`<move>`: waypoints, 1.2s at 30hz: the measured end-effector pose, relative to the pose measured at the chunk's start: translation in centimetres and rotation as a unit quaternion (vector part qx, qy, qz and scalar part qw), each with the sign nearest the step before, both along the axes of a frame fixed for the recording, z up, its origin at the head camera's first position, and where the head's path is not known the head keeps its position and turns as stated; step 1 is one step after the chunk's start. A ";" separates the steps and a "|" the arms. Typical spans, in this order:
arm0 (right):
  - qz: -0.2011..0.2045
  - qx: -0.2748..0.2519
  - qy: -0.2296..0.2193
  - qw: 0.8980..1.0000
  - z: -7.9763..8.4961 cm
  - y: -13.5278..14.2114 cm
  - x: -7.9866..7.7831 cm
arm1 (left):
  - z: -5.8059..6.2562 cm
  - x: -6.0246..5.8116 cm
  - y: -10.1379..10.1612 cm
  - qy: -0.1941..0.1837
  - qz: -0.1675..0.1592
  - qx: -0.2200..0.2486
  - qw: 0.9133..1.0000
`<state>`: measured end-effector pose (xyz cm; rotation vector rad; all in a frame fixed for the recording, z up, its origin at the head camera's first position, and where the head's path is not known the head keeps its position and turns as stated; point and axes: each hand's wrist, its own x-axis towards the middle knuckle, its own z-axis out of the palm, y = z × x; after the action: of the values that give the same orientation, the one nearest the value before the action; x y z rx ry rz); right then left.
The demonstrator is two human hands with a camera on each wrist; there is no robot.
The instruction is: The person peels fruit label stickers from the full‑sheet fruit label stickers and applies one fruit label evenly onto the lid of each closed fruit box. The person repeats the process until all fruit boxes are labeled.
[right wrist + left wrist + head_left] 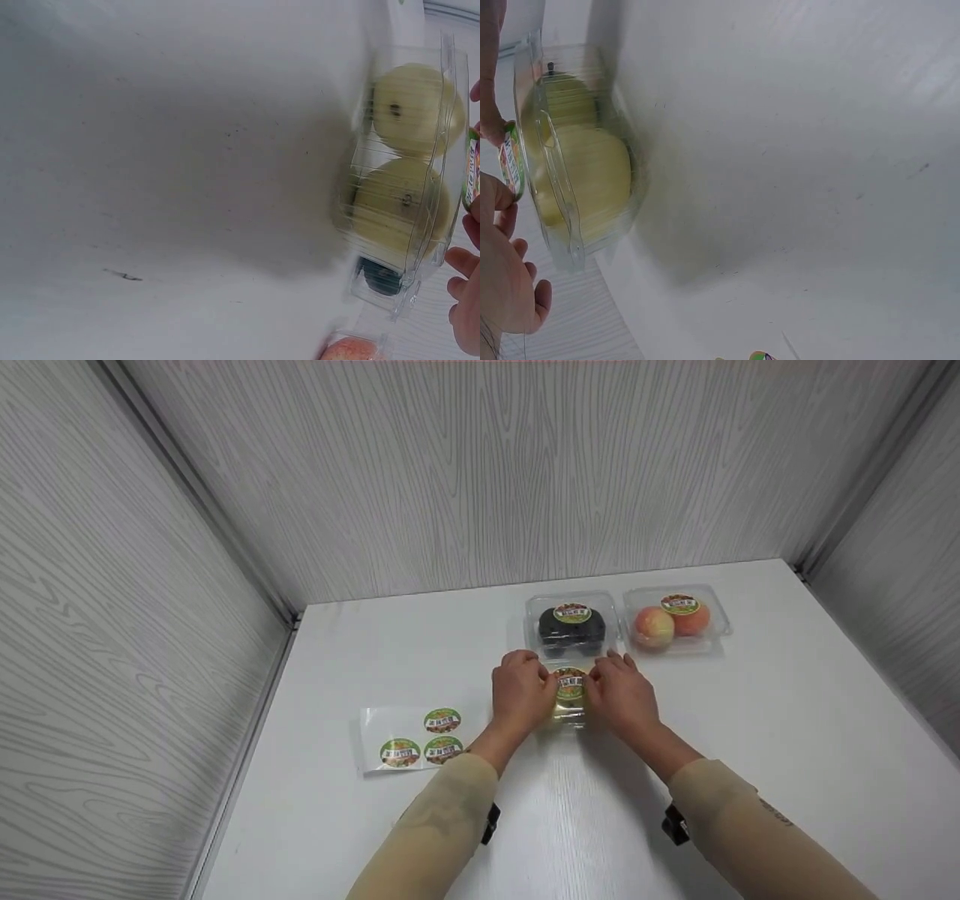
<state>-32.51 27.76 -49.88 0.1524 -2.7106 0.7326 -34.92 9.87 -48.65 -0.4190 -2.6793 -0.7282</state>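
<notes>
A clear clamshell box [581, 225] stands on the table with two pale yellow fruits [401, 206] inside. Over its lid is an oval fruit sticker [570, 683] with a green border. My left hand [520, 690] pinches the sticker's left edge between thumb and forefinger, while my right hand [624, 692] pinches the right edge the same way. In the left wrist view the sticker [511, 161] sits close over the lid, stretched between the fingertips. The other fingers of the left hand [510, 274] curl loosely beside the box.
Directly behind is a clear box of dark fruit [571, 630] with a sticker on its lid. To its right, another labelled box [712, 641] holds two peach-coloured fruits. A white sticker sheet [382, 724] with three oval stickers lies left of my left forearm. Grained panels enclose the table.
</notes>
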 end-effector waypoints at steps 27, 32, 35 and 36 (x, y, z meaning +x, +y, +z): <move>0.009 -0.014 0.024 1.000 -0.5 0.0 0.1 | -0.8 -0.1 0.0 0.053 -0.003 -0.012 0.999; 0.007 -0.014 0.027 1.000 -0.6 0.0 0.0 | -0.8 -0.1 0.0 0.055 0.000 -0.018 0.998; 0.002 -0.018 0.025 1.000 -0.6 0.0 0.0 | -0.9 -0.1 0.0 0.062 0.001 -0.016 0.998; 0.000 -0.021 0.023 1.000 -0.6 0.0 0.0 | -0.9 -0.1 -0.1 0.064 0.001 -0.014 0.998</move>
<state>-32.47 27.73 -50.50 0.1567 -2.6492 0.7753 -35.06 9.82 -49.58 -0.4547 -2.5714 -0.6406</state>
